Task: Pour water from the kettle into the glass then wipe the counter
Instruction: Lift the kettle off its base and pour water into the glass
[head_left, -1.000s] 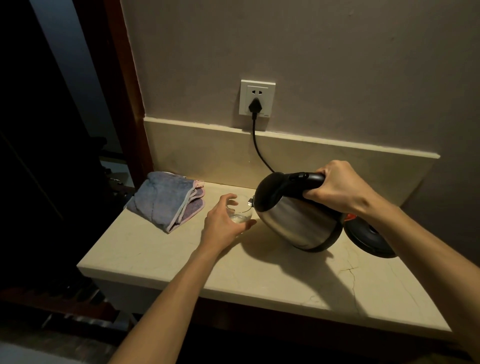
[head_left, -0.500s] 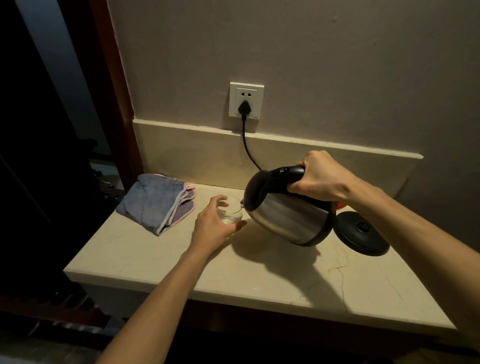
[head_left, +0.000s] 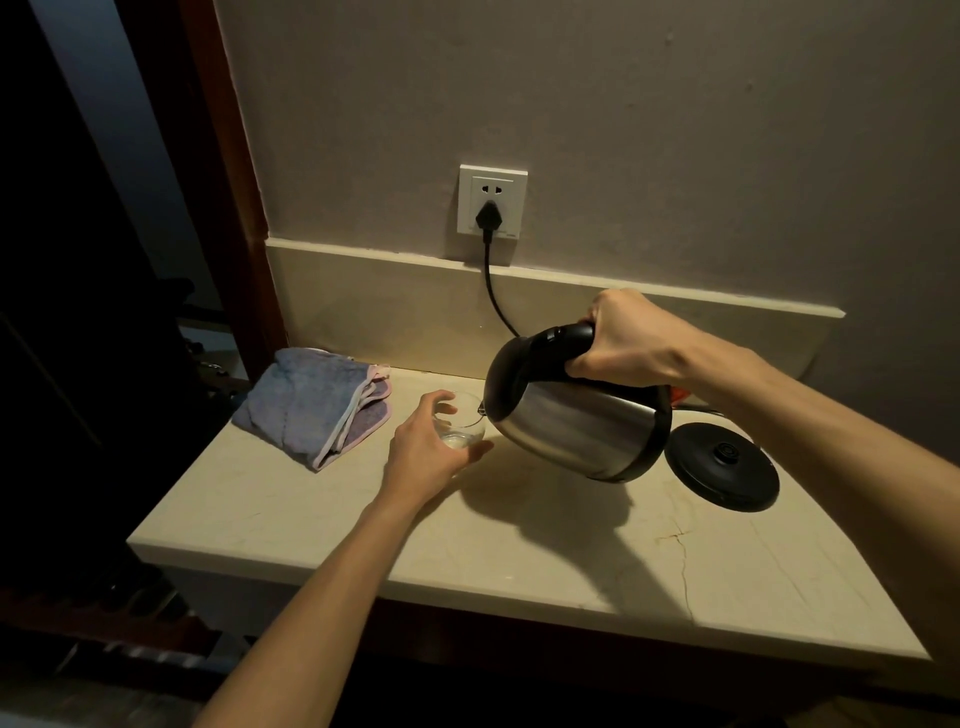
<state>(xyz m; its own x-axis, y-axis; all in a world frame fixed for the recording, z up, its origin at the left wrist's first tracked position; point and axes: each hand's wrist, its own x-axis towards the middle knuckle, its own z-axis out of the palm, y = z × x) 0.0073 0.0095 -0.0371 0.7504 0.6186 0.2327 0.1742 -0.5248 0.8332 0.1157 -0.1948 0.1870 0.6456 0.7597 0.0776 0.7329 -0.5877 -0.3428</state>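
A steel kettle (head_left: 582, 426) with a black lid and handle hangs tilted to the left above the pale stone counter (head_left: 519, 545). My right hand (head_left: 623, 338) grips its handle from above. The spout sits right over the rim of a small clear glass (head_left: 465, 423) that stands on the counter with a little water in the bottom. My left hand (head_left: 426, 447) wraps around the glass from the near side. A folded blue-grey cloth (head_left: 317, 405) with pink edging lies at the counter's back left corner.
The kettle's round black base (head_left: 724, 467) rests on the counter to the right, under my right forearm. Its cord (head_left: 493, 291) runs up to a white wall socket (head_left: 492, 202). A dark wooden door frame (head_left: 228, 182) borders the counter's left side.
The kettle has stayed tilted with its spout over the glass, and my left hand has kept hold of the glass. The view has shifted slightly.
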